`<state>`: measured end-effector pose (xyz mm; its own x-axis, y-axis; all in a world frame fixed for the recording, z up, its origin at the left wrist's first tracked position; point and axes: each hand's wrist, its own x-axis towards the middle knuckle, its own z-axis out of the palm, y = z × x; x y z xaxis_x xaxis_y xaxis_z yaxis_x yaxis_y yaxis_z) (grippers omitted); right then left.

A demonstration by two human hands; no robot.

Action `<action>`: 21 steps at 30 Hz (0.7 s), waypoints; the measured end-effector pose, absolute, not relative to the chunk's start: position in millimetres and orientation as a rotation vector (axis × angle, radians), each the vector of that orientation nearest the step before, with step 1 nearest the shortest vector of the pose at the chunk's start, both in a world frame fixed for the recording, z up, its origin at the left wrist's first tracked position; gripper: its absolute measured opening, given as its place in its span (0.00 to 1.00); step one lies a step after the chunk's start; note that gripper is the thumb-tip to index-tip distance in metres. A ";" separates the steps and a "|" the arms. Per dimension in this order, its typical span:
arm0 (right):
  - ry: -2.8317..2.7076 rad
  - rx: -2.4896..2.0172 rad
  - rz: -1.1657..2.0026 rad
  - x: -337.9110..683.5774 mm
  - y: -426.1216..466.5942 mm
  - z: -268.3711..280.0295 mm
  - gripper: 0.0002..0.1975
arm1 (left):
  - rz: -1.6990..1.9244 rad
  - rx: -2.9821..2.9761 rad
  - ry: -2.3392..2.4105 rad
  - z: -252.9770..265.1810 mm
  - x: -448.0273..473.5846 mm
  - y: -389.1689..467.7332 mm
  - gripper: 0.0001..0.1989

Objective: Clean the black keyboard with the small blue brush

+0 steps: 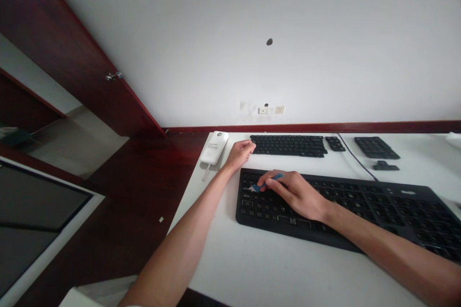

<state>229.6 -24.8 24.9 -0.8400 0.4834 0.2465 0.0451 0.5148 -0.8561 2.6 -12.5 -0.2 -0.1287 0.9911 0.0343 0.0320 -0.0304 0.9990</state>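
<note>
My right hand (297, 194) pinches a small brush (256, 187) with a blue handle and pale bristles. The bristles are at the left part of a black keyboard base (295, 235), whose keycaps are off so that the key sockets show. Behind the base, my left hand (240, 154) rests on the table with its fingers curled closed. It is right beside the left end of a block of loose black keycaps (290, 146), laid out in rows. Whether the left fingers hold anything is hidden.
More keycap groups lie to the right: a small block (335, 144), a number-pad block (376, 147) and an arrow-key cluster (385, 166). A dark cable (355, 156) runs between them. At the white table's (288, 268) left edge lies a white power bank (214, 147) with a short cable.
</note>
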 end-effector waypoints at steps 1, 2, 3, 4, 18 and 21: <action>-2.268 -0.432 1.295 229.7 -24.4 25.0 0.21 | 1.313 1.196 1.311 -0.1 2.9 -12.5 0.16; -2.235 -0.448 1.298 229.9 -24.0 25.0 0.22 | 1.308 1.199 1.310 -0.1 3.1 -12.5 0.16; -2.213 -0.474 1.287 230.1 -23.7 24.9 0.22 | 1.306 1.201 1.309 -0.1 3.4 -12.6 0.16; -2.211 -0.497 1.266 230.3 -23.5 25.0 0.22 | 1.305 1.203 1.308 -0.1 3.6 -12.8 0.16; -2.273 -0.456 1.193 230.4 -26.3 29.2 0.25 | 1.321 1.203 1.337 4.9 7.5 -14.8 0.18; -2.279 -0.468 1.186 230.6 -26.5 29.8 0.24 | 1.308 1.209 1.335 4.5 6.8 -14.6 0.18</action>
